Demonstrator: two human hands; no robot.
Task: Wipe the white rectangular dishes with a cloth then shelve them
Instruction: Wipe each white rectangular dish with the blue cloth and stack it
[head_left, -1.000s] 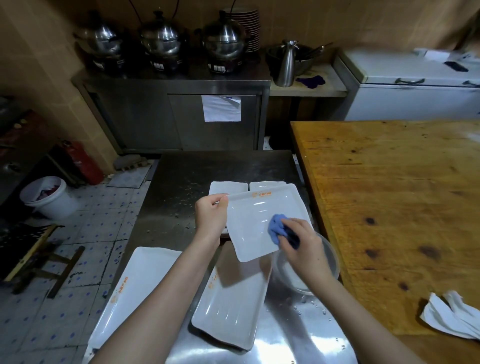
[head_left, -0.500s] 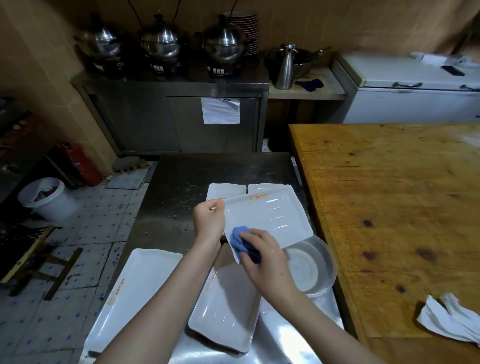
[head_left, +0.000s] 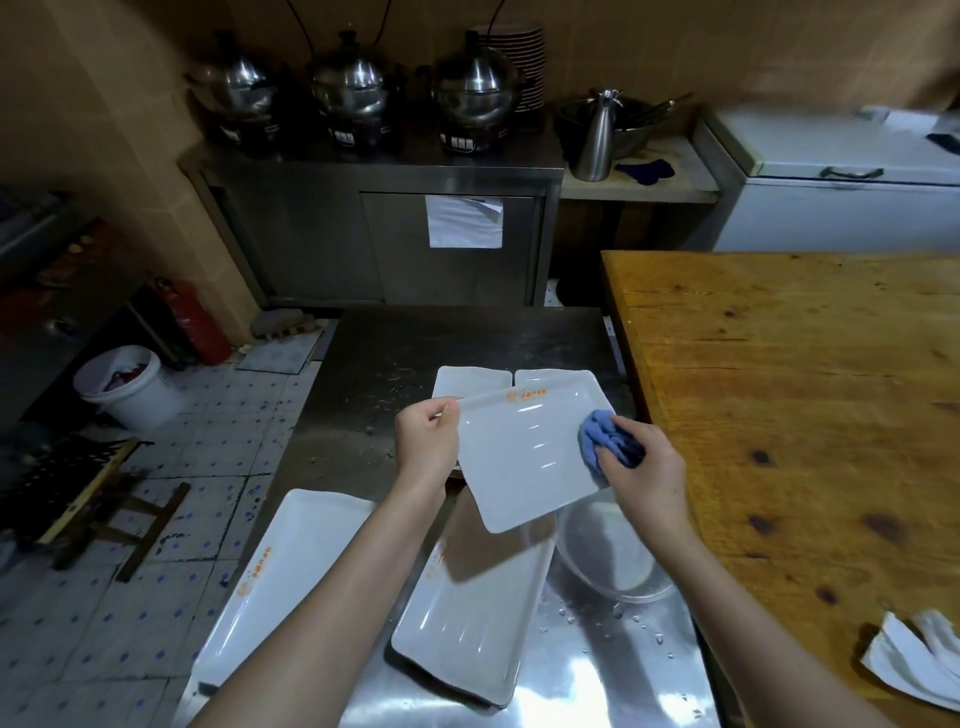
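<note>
My left hand (head_left: 427, 441) grips the left edge of a white rectangular dish (head_left: 524, 452) with an orange logo, held tilted above the steel table (head_left: 405, 343). My right hand (head_left: 641, 467) holds a bunched blue cloth (head_left: 597, 436) against the dish's right side. Two more white dishes lie on the table below: one (head_left: 470, 613) under my arms and one (head_left: 280, 577) at the left edge. Further white dishes (head_left: 470, 379) lie flat behind the held one.
A clear bowl (head_left: 613, 561) sits by my right wrist with water drops around it. A wooden table (head_left: 795, 395) stands to the right, with white cloths (head_left: 914, 660) at its near corner. A steel cabinet (head_left: 374, 234) with pots lies ahead. A white bucket (head_left: 127, 389) stands on the tiled floor.
My right hand moved the blue cloth from the dish's near left corner across to its right side. My left hand kept its grip on the dish edge.
</note>
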